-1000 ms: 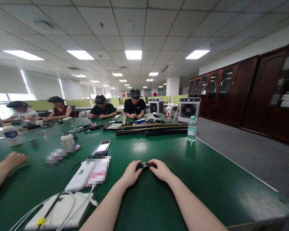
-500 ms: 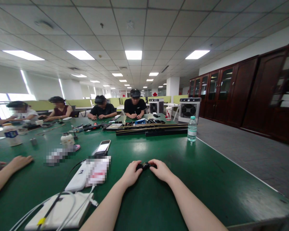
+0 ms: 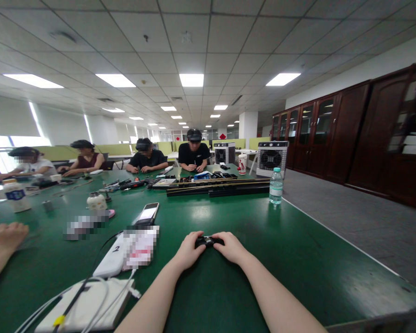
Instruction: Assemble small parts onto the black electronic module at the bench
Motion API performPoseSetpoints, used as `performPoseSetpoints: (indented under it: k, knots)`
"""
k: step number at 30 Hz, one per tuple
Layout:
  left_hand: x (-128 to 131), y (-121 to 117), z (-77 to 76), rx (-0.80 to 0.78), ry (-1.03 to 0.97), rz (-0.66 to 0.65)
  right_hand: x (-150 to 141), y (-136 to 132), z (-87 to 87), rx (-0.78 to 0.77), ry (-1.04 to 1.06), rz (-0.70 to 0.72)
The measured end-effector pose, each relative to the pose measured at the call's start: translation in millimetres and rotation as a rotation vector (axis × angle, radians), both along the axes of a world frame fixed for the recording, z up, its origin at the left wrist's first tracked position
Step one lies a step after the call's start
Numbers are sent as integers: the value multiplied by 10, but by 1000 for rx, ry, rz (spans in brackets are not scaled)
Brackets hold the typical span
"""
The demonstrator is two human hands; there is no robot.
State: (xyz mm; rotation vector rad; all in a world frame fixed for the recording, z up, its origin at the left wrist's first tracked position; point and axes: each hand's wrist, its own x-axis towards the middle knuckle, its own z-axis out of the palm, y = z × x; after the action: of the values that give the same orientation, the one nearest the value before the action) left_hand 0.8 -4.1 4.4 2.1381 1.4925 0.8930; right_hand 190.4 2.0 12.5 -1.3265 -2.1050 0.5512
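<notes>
"In the head view, where is the small black part with a pale patch in its middle (image 3: 207, 241)?"

"Between my two hands, just above the green counter (image 3: 280, 263) or on it; I can't tell which. My left hand (image 3: 190, 249) is at its left end, my right hand (image 3: 230, 247) at its right."

"How are your fingers set?"

"My left thumb and forefinger pinch the left end, the thumb on the near side. My right fingers close on the other end; how the lower ones curl, I can't see."

"And your arms?"

"Both reach forward from the bottom edge and slant inward, with my hands low over the counter and their backs partly up."

"What's around you?"

"To my left lie a white power bank marked 2 (image 3: 110, 257) and a phone with a lit screen (image 3: 149, 212). Well beyond my right hand, a clear bottle with a turquoise cap (image 3: 276, 187) stands upright."
</notes>
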Motion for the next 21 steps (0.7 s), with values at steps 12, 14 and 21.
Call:
performPoseSetpoints:
  k: [12,14,21]
  knots:
    - [-5,-18,65,-5,174,119,-10,-12,13,16,51,-8]
    - [-2,-28,72,-1,174,106,-30,-33,27,42,66,-12]
    - [0,-40,70,6,152,27,-125,-83,43,130,6,33]
